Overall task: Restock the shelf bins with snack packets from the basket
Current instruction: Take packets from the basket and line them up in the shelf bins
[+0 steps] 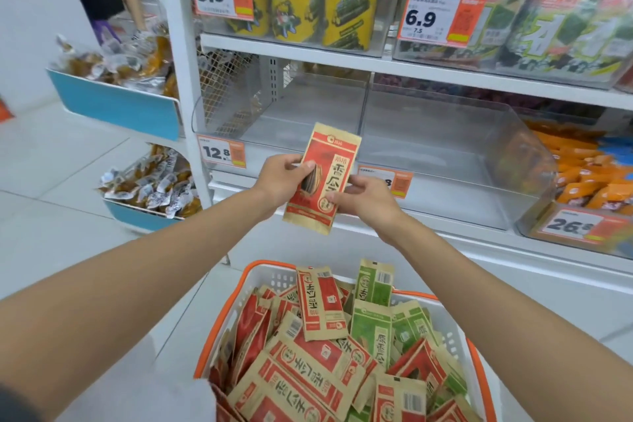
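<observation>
While left hand [281, 178] and right hand [370, 199] pinch its sides, red-and-tan snack packet [329, 147], flat, tilted above basket [274, 277].

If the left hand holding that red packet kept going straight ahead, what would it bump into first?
Probably the front wall of the empty clear bin behind the red packet the left hand grips; depth is unclear from one view.

One head-worn wide-angle view, forward and down, close above the basket [274, 279], toward the shelf bins [428, 134].
</observation>
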